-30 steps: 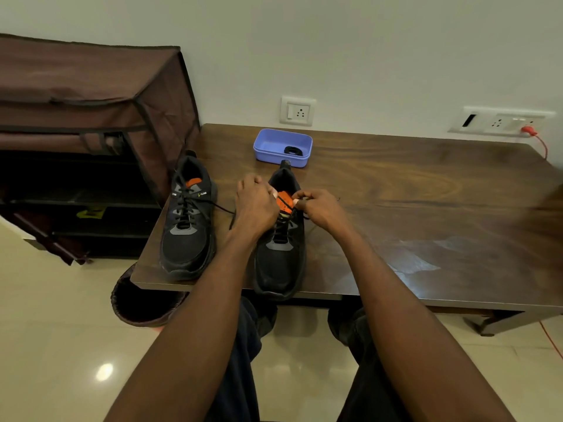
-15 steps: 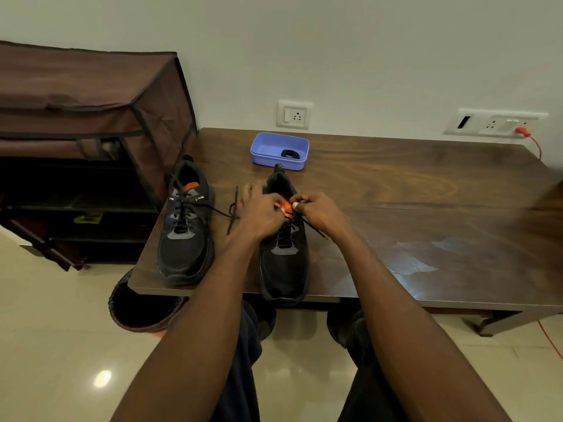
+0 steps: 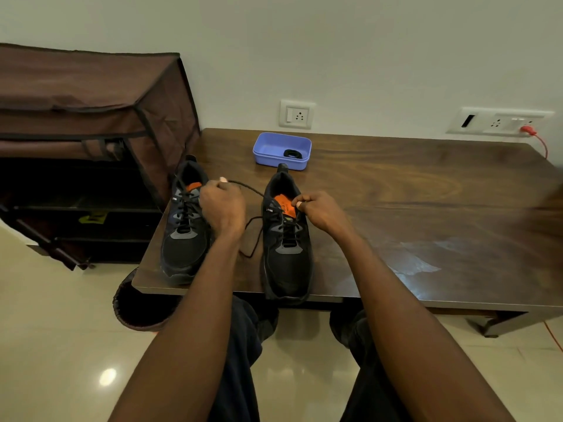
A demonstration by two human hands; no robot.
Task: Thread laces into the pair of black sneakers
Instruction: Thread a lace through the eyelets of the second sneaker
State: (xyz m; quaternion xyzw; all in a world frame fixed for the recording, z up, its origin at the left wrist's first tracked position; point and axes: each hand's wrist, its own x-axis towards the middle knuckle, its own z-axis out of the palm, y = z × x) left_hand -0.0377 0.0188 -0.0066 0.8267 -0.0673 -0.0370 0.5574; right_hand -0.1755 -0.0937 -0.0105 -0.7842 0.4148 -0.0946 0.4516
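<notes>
Two black sneakers with orange tongue labels stand side by side near the table's front edge. The left sneaker (image 3: 185, 236) is laced. The right sneaker (image 3: 286, 248) is laced part way up. My left hand (image 3: 224, 205) is over the gap between the shoes and grips a black lace (image 3: 248, 188) that runs taut to the right sneaker's left eyelets; more lace (image 3: 254, 239) loops down onto the table. My right hand (image 3: 318, 210) pinches the lace at the right side of that shoe's tongue.
A blue plastic tray (image 3: 281, 150) holding a coiled black lace sits behind the shoes on the wooden table (image 3: 411, 208). A brown fabric shoe rack (image 3: 91, 132) stands at the left. A dark basket (image 3: 137, 312) sits on the floor under the table corner.
My left hand has pulled away from the right sneaker toward the left, drawing the lace out taut. My right hand has stayed at the tongue.
</notes>
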